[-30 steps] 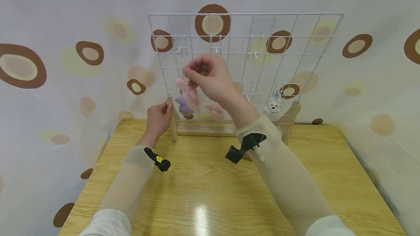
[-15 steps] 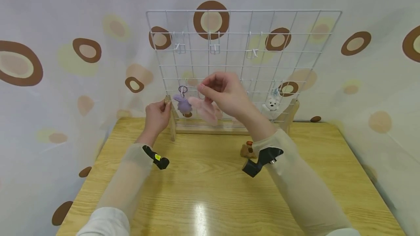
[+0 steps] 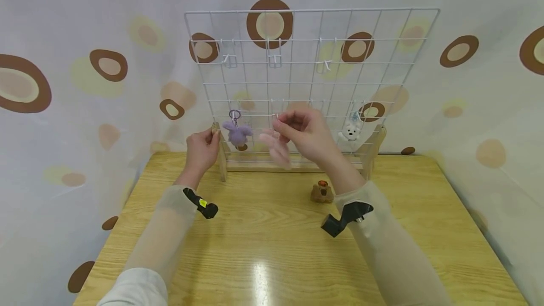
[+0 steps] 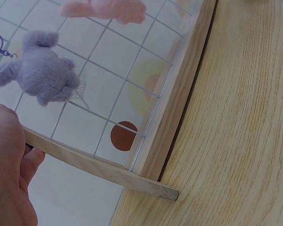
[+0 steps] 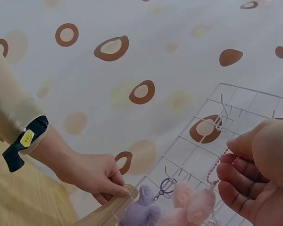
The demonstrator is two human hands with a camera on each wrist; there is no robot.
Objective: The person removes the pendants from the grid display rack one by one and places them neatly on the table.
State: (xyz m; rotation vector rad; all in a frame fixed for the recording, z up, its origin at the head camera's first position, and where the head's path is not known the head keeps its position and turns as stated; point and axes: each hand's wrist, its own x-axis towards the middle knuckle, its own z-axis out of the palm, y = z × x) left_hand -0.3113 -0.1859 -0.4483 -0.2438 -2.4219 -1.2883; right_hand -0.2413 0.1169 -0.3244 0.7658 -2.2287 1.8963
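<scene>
My right hand (image 3: pixel 310 133) pinches the top of a pink plush keychain (image 3: pixel 278 150) in front of the lower middle of a white wire grid rack (image 3: pixel 312 10). In the right wrist view its pink bead chain (image 5: pixel 211 172) runs from the fingers, above fluffy pink ears (image 5: pixel 200 206). My left hand (image 3: pixel 201 150) grips the upper end of the rack's left wooden leg (image 4: pixel 104 169), thumb on one side and fingers on the other. Just right of that hand, a purple plush rabbit keychain (image 3: pixel 237 135) hangs by its ring from a hook.
A white bear keychain (image 3: pixel 351 131) hangs at the rack's lower right. Bare hooks (image 3: pixel 275 58) sit in the upper row. On the wooden table (image 3: pixel 238 235) lies a small brown plush (image 3: pixel 321 192), near my right forearm. A patterned cloth backdrop stands behind the rack.
My right hand has moved right and down with the pink plush, uncovering the purple rabbit and the brown plush. Another pink plush hanging mid-rack earlier is now hidden or overlapped. My left hand stays put.
</scene>
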